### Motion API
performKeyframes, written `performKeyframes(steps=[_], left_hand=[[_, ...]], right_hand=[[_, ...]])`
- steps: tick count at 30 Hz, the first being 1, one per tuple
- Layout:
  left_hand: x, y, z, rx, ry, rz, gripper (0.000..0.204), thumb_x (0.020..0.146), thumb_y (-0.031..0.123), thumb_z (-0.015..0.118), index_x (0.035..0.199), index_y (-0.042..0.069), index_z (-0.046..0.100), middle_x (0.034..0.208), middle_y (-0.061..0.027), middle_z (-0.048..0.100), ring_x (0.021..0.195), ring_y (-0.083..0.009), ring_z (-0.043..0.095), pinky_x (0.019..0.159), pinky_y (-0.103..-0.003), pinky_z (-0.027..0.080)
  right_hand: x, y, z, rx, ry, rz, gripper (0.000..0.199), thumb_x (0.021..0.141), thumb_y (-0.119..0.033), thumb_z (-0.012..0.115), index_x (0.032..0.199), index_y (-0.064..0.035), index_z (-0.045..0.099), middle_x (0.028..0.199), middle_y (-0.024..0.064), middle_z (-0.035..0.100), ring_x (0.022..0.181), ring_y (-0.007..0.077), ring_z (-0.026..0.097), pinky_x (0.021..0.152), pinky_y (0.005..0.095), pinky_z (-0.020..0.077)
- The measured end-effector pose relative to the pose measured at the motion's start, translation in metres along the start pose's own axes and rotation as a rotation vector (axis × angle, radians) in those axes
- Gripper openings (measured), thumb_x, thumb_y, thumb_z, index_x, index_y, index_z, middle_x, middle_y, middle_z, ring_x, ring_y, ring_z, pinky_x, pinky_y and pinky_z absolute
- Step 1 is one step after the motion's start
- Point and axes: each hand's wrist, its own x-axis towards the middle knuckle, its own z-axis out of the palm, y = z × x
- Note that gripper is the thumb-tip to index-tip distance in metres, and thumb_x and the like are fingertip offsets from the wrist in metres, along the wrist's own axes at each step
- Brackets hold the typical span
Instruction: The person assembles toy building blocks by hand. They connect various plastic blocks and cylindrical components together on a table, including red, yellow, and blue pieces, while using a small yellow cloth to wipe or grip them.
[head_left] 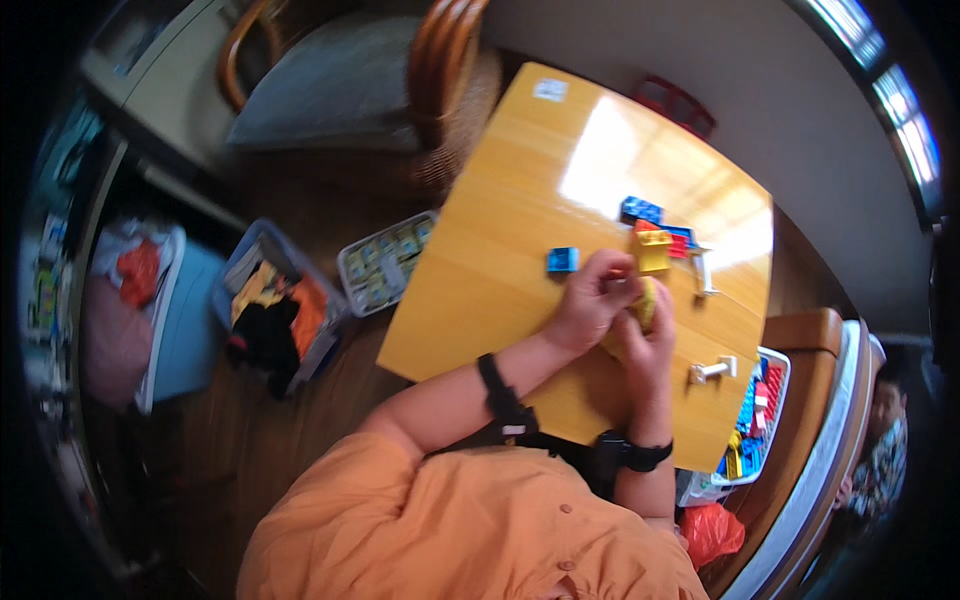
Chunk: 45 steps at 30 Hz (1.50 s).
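Both my hands are close together over the wooden table (480,270). My right hand (652,345) is closed round a yellow toy piece (648,302), mostly covered by the fingers. My left hand (590,305) is pinched right beside it; whatever lies between its fingertips is hidden. Just beyond the fingers is a yellow building block (654,252) with studs; I cannot tell whether it joins the held piece. Around it are a red block (680,241) and a dark blue block (641,210). A lighter blue block (562,260) sits apart, left of my left hand.
Two white toy pieces (706,272) (713,370) lie along the table's right side. A bin of coloured blocks (765,400) stands beside the right edge, near a bench (800,390) and another person (882,450). Left are storage tubs (345,325) and an armchair (330,95).
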Motion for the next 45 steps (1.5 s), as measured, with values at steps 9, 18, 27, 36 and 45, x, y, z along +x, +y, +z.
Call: performKeyframes(steps=[9, 18, 27, 36, 45], left_hand=[[0.001, -0.003, 0.006, 0.067, 0.041, 0.249, 0.024, 0.09, 0.021, 0.072, 0.103, 0.005, 0.06, 0.098, -0.002, 0.052, 0.088, -0.0086, 0.053, 0.077, -0.024, 0.047], [-0.001, -0.01, 0.004, 0.03, 0.065, 0.208, 0.023, 0.091, 0.017, 0.07, 0.107, 0.004, 0.061, 0.1, -0.0053, 0.057, 0.093, -0.0127, 0.059, 0.081, -0.028, 0.051], [0.01, -0.023, 0.017, -0.206, -0.015, -0.038, 0.025, 0.096, 0.01, 0.059, 0.12, 0.002, 0.058, 0.104, -0.0031, 0.062, 0.093, -0.0107, 0.06, 0.082, -0.028, 0.05], [0.0, 0.008, 0.0, -0.17, 0.011, -0.17, 0.025, 0.102, 0.016, 0.046, 0.12, 0.001, 0.055, 0.085, -0.0022, 0.057, 0.076, -0.011, 0.056, 0.072, -0.024, 0.048], [-0.006, 0.013, 0.005, 0.137, -0.105, -0.238, 0.024, 0.097, 0.017, 0.06, 0.115, 0.001, 0.062, 0.088, 0.0045, 0.06, 0.075, -0.0019, 0.052, 0.065, -0.017, 0.043]], right_hand=[[-0.01, 0.058, -0.007, 0.209, 0.151, 0.05, 0.029, 0.092, 0.0, 0.057, 0.12, 0.0018, 0.059, 0.115, 0.0057, 0.062, 0.101, 0.0147, 0.059, 0.091, 0.0277, 0.0466], [-0.003, 0.043, 0.006, 0.466, 0.272, 0.19, 0.041, 0.104, -0.029, 0.047, 0.131, 0.0018, 0.05, 0.121, 0.0121, 0.059, 0.109, 0.0213, 0.059, 0.094, 0.033, 0.0486], [-0.003, 0.052, -0.014, 0.241, 0.274, 0.177, 0.047, 0.106, -0.035, 0.04, 0.128, 0.0037, 0.055, 0.118, 0.0118, 0.061, 0.109, 0.0176, 0.057, 0.096, 0.0327, 0.0446], [0.015, 0.002, -0.01, 0.592, 0.358, 0.101, 0.046, 0.106, -0.038, 0.037, 0.132, -0.0008, 0.045, 0.118, 0.0123, 0.058, 0.103, 0.02, 0.061, 0.087, 0.0324, 0.0524], [0.026, 0.011, -0.009, 0.331, 0.164, -0.001, 0.042, 0.088, 0.005, 0.065, 0.129, -0.0038, 0.058, 0.114, 0.0041, 0.063, 0.101, 0.0118, 0.06, 0.09, 0.026, 0.0501]])
